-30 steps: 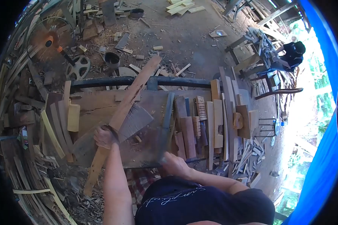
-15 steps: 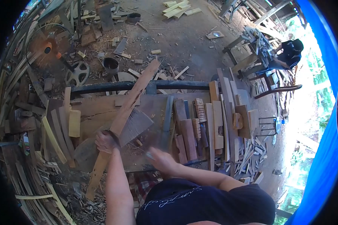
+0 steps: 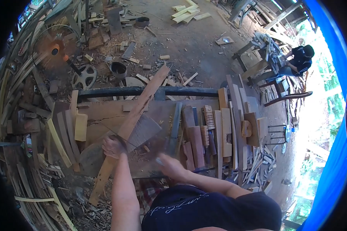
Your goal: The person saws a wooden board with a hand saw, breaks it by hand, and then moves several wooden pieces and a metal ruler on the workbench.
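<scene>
My left hand [image 3: 113,148] is closed around a long, rough-edged plank [image 3: 143,101] that lies slantwise over the workbench [image 3: 104,109]. Beside its upper half, a wide grey-brown board [image 3: 144,131] with visible grain rests under the plank. My right hand [image 3: 170,166] is closed and blurred by motion, just right of the plank. From it a thin dark blade, apparently a handsaw [image 3: 111,129] seen edge-on, runs across the plank just above my left hand. The saw's handle is mostly hidden in my fingers.
Several upright boards and blocks [image 3: 198,148] line the bench's right part; yellowish pieces [image 3: 80,127] stand at its left. A spinning fan [image 3: 56,50] is beyond, near a dark bucket [image 3: 118,70]. Another person [image 3: 300,61] sits at the far right. Wood scraps litter the floor.
The whole view has shifted slightly, so the bench appears lower and farther right. The thin blade now shows past the plank's left edge. My left hand keeps its hold on the plank.
</scene>
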`<control>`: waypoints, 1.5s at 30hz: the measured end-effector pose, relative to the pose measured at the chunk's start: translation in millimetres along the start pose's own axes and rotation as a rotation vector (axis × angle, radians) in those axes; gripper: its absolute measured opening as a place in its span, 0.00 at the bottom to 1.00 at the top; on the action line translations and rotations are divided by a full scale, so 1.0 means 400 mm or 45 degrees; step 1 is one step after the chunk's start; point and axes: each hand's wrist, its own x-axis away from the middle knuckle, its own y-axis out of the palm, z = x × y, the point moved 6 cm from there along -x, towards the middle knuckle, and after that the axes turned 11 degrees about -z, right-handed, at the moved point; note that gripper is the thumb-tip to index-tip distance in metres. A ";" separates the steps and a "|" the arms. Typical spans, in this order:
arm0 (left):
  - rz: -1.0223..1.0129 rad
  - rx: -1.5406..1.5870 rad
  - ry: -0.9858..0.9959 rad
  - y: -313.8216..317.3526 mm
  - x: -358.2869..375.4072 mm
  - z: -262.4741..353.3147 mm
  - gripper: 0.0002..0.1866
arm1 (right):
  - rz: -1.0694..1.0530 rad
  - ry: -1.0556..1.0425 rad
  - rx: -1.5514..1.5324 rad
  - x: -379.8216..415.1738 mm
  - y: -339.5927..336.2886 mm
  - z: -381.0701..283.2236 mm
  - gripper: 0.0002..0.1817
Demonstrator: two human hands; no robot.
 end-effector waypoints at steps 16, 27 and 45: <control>-0.015 -0.046 -0.021 0.002 0.001 0.000 0.14 | 0.091 -0.134 -0.039 -0.067 0.016 -0.006 0.16; -0.018 -0.049 -0.017 -0.011 0.003 0.009 0.14 | 0.041 -0.051 -0.077 0.045 0.000 0.015 0.14; -0.019 -0.017 -0.021 0.007 -0.005 -0.002 0.14 | 0.057 -0.058 -0.070 -0.090 0.034 -0.009 0.12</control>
